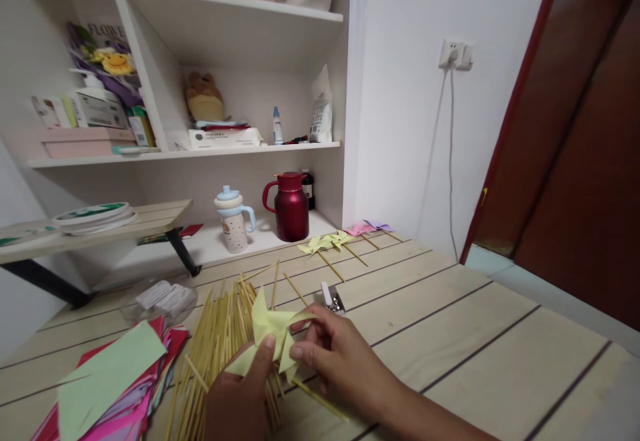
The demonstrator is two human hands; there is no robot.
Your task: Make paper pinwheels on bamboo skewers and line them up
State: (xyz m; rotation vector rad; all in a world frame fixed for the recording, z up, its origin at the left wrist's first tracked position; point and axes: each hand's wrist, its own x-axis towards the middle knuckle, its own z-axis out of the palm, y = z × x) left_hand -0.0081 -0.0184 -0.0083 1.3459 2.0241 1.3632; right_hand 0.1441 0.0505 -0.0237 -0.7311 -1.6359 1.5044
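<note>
A pale yellow paper pinwheel [270, 321] is held between my two hands above the table. My left hand [243, 391] grips it from below left, the thumb pressed on the paper near its middle. My right hand [340, 351] pinches a blade on the right side between thumb and fingers. Beneath the hands lie many thin wooden sticks [220, 327] in a loose bundle. One stick [323, 401] runs out to the lower right under the pinwheel; whether it is attached cannot be made out. Just beyond my right hand sits a small open box [333, 299] with shiny metal bits.
Coloured paper sheets [110, 381] are stacked at the left, by a clear container [160, 297]. Finished-looking pinwheels on sticks [330, 242] lie at the table's back edge. Behind stand a tumbler [234, 224], a red jug [293, 207] and a low side table [155, 214].
</note>
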